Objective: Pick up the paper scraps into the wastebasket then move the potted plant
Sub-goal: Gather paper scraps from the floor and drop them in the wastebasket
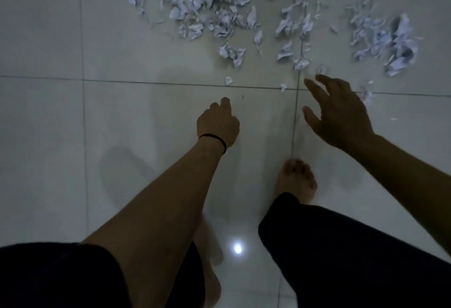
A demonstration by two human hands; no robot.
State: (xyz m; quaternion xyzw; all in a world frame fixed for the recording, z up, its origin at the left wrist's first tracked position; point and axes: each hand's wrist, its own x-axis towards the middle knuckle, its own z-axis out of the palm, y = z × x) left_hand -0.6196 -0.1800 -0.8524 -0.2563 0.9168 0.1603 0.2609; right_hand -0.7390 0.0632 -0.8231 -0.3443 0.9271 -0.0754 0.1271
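Observation:
Several white paper scraps (pixel 210 12) lie scattered over the pale tiled floor across the top of the head view, with a larger crumpled heap (pixel 400 46) at the right. My right hand (pixel 339 114) hovers with fingers spread just below the nearest scraps, holding nothing. My left hand (pixel 218 124), with a black band on the wrist, hangs over bare tile with its fingers curled in and nothing visible in it. Neither a wastebasket nor a potted plant is in view.
My bare right foot (pixel 296 180) stands on the tile below my right hand, and my left foot (pixel 210 246) shows blurred behind my left forearm. Dark trouser legs fill the bottom. A light reflection (pixel 238 248) glints on the floor.

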